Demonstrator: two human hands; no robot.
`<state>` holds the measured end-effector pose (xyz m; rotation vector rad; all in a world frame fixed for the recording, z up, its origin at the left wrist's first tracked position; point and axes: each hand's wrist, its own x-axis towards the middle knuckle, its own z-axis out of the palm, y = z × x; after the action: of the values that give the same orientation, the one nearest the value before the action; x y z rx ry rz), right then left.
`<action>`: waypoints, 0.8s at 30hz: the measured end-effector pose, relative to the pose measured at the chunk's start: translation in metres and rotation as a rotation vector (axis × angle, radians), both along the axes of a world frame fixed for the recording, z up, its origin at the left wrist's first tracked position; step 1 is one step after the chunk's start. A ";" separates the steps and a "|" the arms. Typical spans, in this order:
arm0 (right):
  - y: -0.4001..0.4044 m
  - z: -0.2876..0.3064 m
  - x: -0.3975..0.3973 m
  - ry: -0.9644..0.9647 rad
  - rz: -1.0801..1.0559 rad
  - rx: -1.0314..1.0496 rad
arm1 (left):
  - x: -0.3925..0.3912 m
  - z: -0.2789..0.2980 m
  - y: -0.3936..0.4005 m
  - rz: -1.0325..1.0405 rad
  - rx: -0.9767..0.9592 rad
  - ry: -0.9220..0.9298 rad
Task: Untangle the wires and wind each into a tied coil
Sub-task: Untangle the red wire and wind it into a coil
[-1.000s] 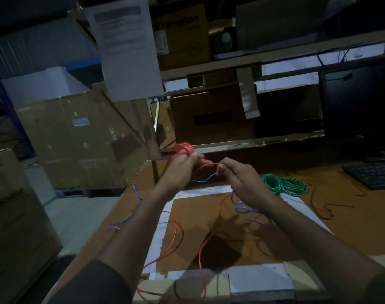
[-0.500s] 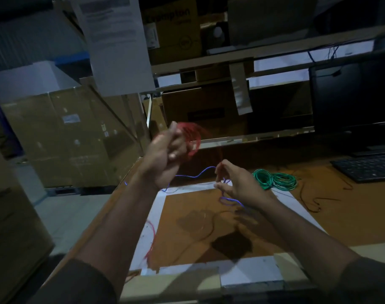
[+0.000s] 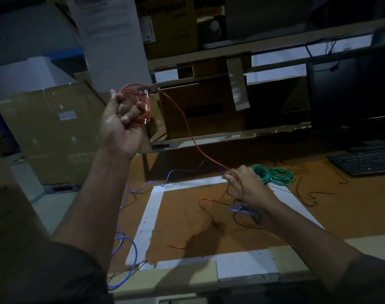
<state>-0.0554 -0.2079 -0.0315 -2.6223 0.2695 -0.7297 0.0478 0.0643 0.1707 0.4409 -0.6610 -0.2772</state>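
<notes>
My left hand [image 3: 119,123] is raised above the table's left edge and grips a small coil of red wire [image 3: 141,102]. From the coil a red strand [image 3: 187,128] runs down and right to my right hand [image 3: 246,185], which pinches it low over the table. A blue wire [image 3: 143,187] snakes across the brown table [image 3: 187,216] and hangs in loops off the front left edge. More blue and dark wire lies tangled under my right hand. A wound green coil [image 3: 272,174] lies just behind my right hand.
White tape [image 3: 152,216] marks a square on the table. A black keyboard [image 3: 366,163] and a monitor [image 3: 351,91] stand at the right. Cardboard boxes [image 3: 51,132] fill the left, and a shelf [image 3: 231,53] with boxes runs along the back.
My left hand has lifted the red coil higher and turned its palm toward me. My right hand has moved right and now pinches the red strand, pulled taut between both hands.
</notes>
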 end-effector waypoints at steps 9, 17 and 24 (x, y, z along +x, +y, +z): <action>0.002 0.061 -0.007 0.007 -0.016 -0.005 | 0.000 -0.053 -0.027 0.187 0.264 0.109; 0.004 0.074 -0.008 -0.085 -0.118 0.071 | 0.000 -0.064 -0.031 0.158 0.300 0.088; 0.022 0.088 -0.011 -0.067 0.220 0.698 | -0.006 -0.077 -0.037 0.150 0.367 0.064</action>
<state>-0.0663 -0.1857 0.0562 -1.9242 0.1703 -0.5229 0.0417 0.0277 0.0941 0.8256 -0.5115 -0.2690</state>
